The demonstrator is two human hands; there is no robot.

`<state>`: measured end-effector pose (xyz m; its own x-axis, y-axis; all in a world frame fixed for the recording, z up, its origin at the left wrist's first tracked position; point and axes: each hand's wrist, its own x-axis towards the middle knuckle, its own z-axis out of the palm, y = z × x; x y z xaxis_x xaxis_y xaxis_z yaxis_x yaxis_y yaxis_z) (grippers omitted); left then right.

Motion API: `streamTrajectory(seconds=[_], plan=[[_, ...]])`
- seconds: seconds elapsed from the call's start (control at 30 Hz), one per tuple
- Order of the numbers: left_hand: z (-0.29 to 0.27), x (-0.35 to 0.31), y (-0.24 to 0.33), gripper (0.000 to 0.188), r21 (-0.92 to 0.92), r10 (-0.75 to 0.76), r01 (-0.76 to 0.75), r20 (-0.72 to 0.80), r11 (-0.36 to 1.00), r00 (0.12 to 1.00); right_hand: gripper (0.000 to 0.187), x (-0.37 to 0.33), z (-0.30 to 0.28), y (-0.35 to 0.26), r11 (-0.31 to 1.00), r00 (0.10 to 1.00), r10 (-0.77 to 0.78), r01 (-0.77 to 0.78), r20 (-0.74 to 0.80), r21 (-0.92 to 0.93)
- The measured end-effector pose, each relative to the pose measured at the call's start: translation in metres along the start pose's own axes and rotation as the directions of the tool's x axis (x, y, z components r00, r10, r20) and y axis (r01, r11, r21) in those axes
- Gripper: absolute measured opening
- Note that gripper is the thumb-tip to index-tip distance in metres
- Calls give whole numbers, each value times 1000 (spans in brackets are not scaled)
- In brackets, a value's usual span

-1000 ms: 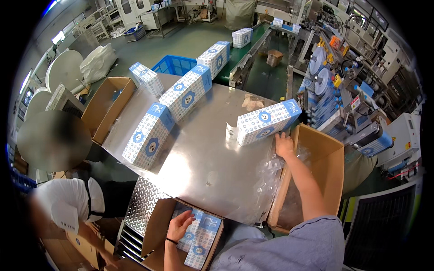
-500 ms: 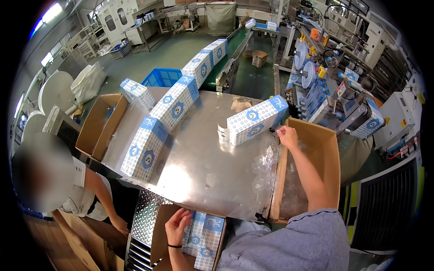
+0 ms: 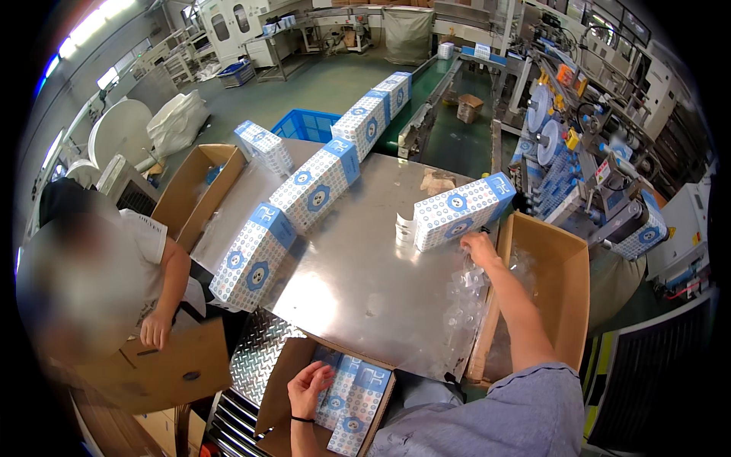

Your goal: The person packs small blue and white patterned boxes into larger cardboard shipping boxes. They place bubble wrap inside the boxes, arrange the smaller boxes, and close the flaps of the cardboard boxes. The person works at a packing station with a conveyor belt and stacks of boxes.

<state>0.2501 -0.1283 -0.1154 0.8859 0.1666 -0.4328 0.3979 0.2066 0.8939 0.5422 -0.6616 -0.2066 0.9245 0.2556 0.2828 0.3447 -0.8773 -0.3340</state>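
Head view | we are holding our left hand (image 3: 308, 390), fingers loosely curled and apart, over blue-and-white packs (image 3: 358, 396) inside an open carton (image 3: 277, 387) | we are poising our right hand (image 3: 480, 250) just beside an open-flapped pack (image 3: 457, 215) sitting on the metal bench (image 3: 358, 266), clear plastic pieces (image 3: 464, 293) nearby; whether it is gripping anything, we cannot tell

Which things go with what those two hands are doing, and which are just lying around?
Seem part of it:
left hand, over packs
their carton
right hand, by another pack and plastic bits

Probably lying around:
blue crate
white sack
far brown box
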Motion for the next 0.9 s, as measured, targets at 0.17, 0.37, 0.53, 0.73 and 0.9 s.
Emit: streamTrajectory(seconds=[0.17,0.37,0.53,0.73,0.9], plan=[[4,-17,18,38,-13,15,-15,-65,1000,998,20,24,-60,-98,410,832,331,-552,445,726],[64,10,46,61,1,407,-410,127,912,905,34,9,-60,-289,-149,607,-400,-783,687,604],[18,-2,41,60,225,401,-389,-9,893,916,45,-20,-15,-413,202,253,-512,-893,821,401],[-43,-49,4,47,-34,333,-363,-323,931,886,49,-29,18,-458,308,16,-670,-904,742,298],[-65,-74,-25,55,57,278,-279,-399,959,874,54,-32,66,-446,225,338,-603,-797,723,560]])
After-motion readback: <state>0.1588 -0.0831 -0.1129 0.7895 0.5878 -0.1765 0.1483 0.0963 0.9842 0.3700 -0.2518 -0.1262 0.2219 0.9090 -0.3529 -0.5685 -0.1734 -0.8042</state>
